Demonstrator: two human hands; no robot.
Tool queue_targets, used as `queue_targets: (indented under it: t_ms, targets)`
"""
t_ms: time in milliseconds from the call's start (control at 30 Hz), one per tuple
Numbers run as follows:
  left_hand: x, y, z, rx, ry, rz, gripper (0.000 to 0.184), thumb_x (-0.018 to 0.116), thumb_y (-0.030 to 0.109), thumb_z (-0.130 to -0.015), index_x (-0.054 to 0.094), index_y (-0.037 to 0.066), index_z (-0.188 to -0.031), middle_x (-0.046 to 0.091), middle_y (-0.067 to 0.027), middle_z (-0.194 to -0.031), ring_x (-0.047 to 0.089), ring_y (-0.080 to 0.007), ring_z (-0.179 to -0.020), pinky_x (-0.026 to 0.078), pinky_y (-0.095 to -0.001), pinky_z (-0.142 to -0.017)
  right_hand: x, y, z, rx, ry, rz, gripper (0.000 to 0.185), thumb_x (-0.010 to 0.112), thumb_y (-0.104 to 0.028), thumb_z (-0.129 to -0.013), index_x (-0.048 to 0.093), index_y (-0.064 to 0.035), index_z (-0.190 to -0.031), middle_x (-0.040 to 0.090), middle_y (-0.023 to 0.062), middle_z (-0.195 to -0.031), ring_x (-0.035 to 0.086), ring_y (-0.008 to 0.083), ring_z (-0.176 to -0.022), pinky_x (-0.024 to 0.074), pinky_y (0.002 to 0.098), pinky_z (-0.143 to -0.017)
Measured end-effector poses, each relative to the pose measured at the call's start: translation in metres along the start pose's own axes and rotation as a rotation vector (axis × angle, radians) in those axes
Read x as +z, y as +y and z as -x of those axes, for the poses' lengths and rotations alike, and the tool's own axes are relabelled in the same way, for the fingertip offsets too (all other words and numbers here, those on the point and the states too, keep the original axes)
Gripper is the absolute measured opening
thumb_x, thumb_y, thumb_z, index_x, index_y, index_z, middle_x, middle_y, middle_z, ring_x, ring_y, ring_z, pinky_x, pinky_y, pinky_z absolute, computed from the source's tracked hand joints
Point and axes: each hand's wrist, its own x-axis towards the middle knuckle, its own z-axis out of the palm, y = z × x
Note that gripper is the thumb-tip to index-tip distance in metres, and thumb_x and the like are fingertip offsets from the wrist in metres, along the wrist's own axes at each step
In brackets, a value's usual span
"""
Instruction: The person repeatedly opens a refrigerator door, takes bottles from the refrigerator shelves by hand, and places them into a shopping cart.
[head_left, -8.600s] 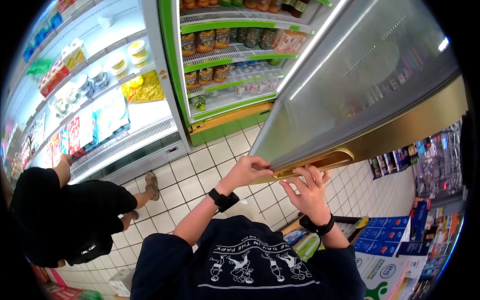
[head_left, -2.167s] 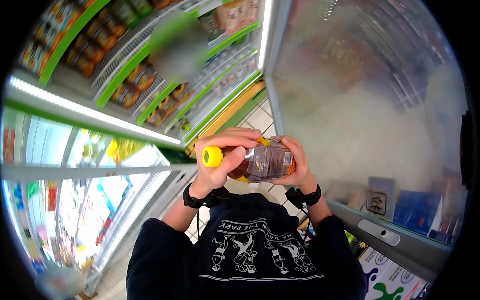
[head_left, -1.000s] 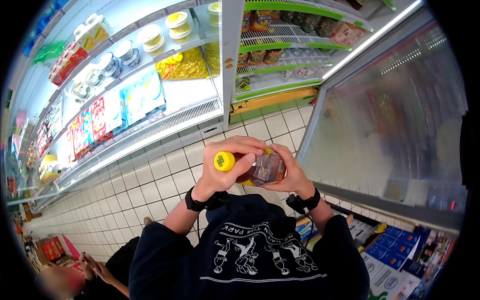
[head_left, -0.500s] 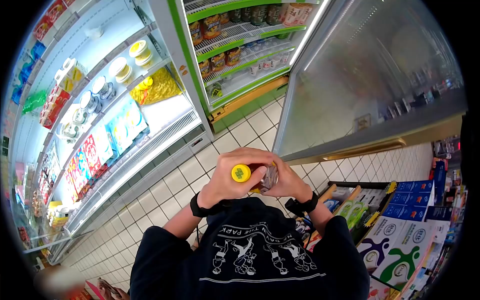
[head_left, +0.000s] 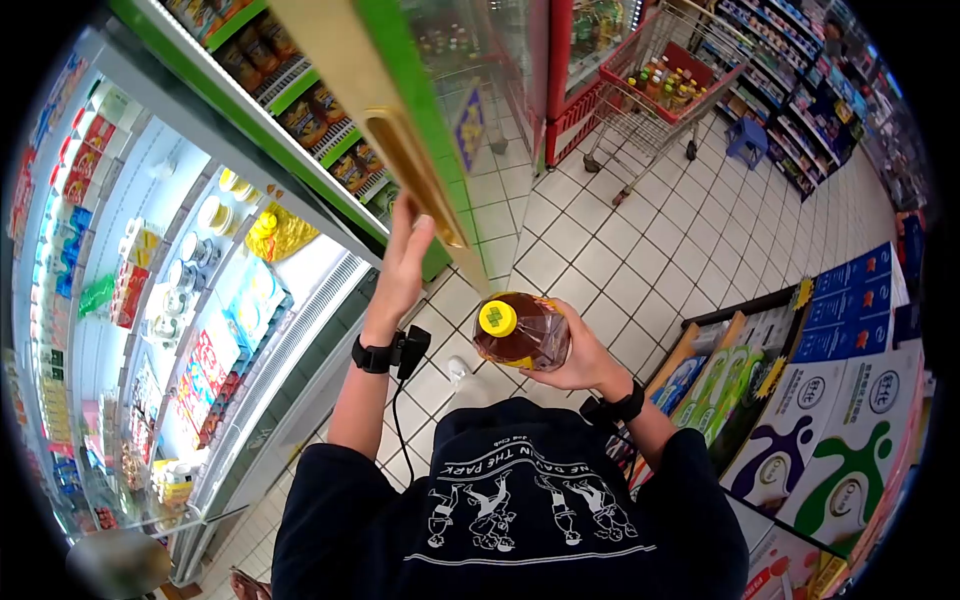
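My right hand (head_left: 579,352) is wrapped round a large plastic bottle of reddish-brown drink (head_left: 540,345) with a yellow cap (head_left: 497,318). It holds the bottle in front of my chest, cap toward the camera. My left hand (head_left: 405,262) is raised, its fingers stretched along the edge of the fridge door (head_left: 430,150), below the long recessed handle (head_left: 400,165). The fingertips are partly hidden at the door's edge. The door stands partly open, with shelves of packaged drinks (head_left: 305,115) visible on its left.
At left is a lit open chiller (head_left: 345,285) with tubs and cartons. A shopping cart (head_left: 665,95) holding bottles stands ahead on the tiled floor (head_left: 600,225), near a blue stool (head_left: 746,138). Stacked milk boxes (head_left: 840,440) lie at right. Someone's hand or foot shows at lower left.
My left hand has left the bottle and moved to the door, which has swung leftward toward the fridge. The bottle stays in my right hand. The view has turned right, showing the cart.
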Motion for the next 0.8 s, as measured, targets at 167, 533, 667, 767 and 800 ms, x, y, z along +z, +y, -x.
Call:
queue_targets:
  t_ms: [167, 533, 667, 767, 800]
  targets:
    - [-0.019, -0.007, -0.016, 0.019, 0.19, -0.006, 0.062, 0.059, 0.028, -0.099, 0.032, -0.003, -0.145, 0.048, -0.0172, -0.14, 0.044, -0.0249, -0.131, 0.031, -0.0356, -0.111, -0.028, 0.006, 0.027, -0.03, 0.168, 0.033, 0.102, 0.091, -0.019, -0.066, 0.028, 0.0008, -0.144, 0.053, 0.0194, -0.132, 0.058, 0.0304, -0.119, 0.0471, 0.0378, -0.101]
    - [-0.072, -0.042, -0.069, 0.034, 0.578, -0.239, 0.065, 0.079, 0.028, -0.086, 0.042, -0.003, -0.129, 0.054, -0.0124, -0.122, 0.052, -0.0197, -0.112, 0.039, -0.0299, -0.098, -0.069, 0.02, 0.031, 0.045, 0.318, 0.046, 0.098, 0.091, -0.02, -0.064, 0.033, -0.0023, -0.142, 0.054, 0.0178, -0.127, 0.06, 0.0318, -0.114, 0.0492, 0.0382, -0.097]
    - [-0.101, -0.071, -0.094, 0.004, 0.7, -0.361, 0.065, 0.082, 0.023, -0.083, 0.043, -0.003, -0.128, 0.055, -0.012, -0.122, 0.053, -0.0188, -0.111, 0.041, -0.0303, -0.098, -0.091, 0.03, 0.011, 0.053, 0.298, 0.135, 0.096, 0.09, -0.021, -0.064, 0.035, -0.0015, -0.14, 0.054, 0.0198, -0.128, 0.06, 0.035, -0.114, 0.0495, 0.0394, -0.096]
    - [-0.104, -0.077, -0.107, 0.116, 0.765, -0.291, 0.064, 0.081, 0.013, -0.083, 0.043, -0.003, -0.132, 0.056, -0.0132, -0.127, 0.055, -0.0199, -0.113, 0.042, -0.0316, -0.101, -0.109, 0.042, -0.014, 0.078, 0.266, 0.185, 0.094, 0.091, -0.021, -0.064, 0.038, -0.0008, -0.139, 0.055, 0.0211, -0.127, 0.06, 0.0368, -0.113, 0.0503, 0.04, -0.095]
    - [-0.109, -0.084, -0.11, 0.111, 0.776, -0.358, 0.066, 0.079, 0.014, -0.084, 0.041, -0.004, -0.136, 0.054, -0.0145, -0.13, 0.054, -0.0209, -0.116, 0.04, -0.0329, -0.103, -0.114, 0.048, -0.026, 0.082, 0.25, 0.201, 0.094, 0.091, -0.021, -0.064, 0.038, -0.0008, -0.139, 0.055, 0.0211, -0.127, 0.06, 0.0368, -0.113, 0.0503, 0.04, -0.095]
